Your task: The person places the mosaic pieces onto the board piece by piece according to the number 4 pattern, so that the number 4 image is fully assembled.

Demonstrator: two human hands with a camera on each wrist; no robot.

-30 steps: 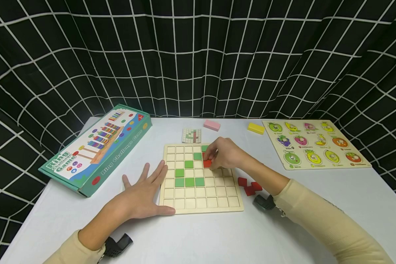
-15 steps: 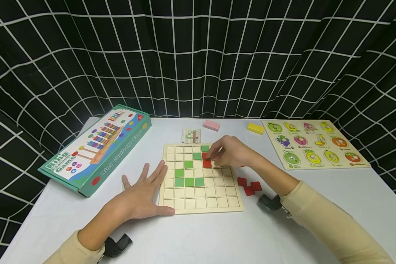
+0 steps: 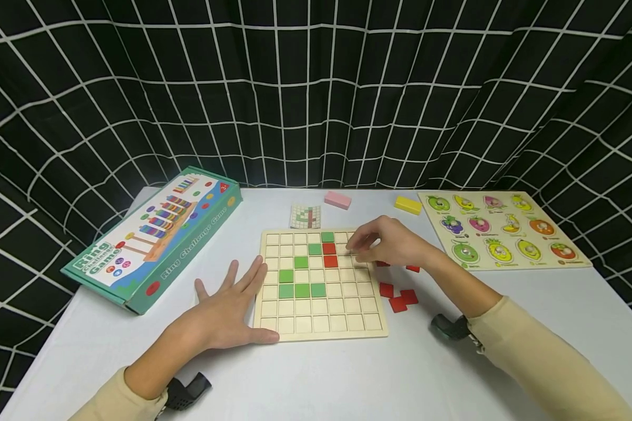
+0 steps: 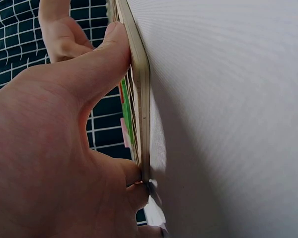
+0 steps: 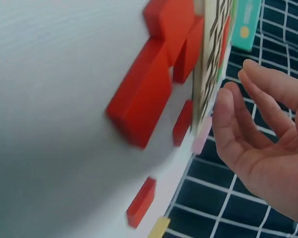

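Observation:
A pale wooden grid board lies on the white table in the head view. Several green tiles make a stepped shape in it, and two red tiles sit one below the other under the topmost green one. My left hand is spread at the board's left side, thumb on the near-left corner; the left wrist view shows that thumb against the board's edge. Over the board's upper right hovers my right hand, fingers bent and holding nothing; a gap shows between thumb and fingers in the right wrist view.
Several loose red tiles lie right of the board, two partly behind the right hand. Beyond it are a small pattern card, a pink block and a yellow block. A game box stands left, a fruit puzzle right.
My right hand has let go of the upper red tile, which stays in its cell, and has drawn away to the right, uncovering both red tiles. My left hand stays put.

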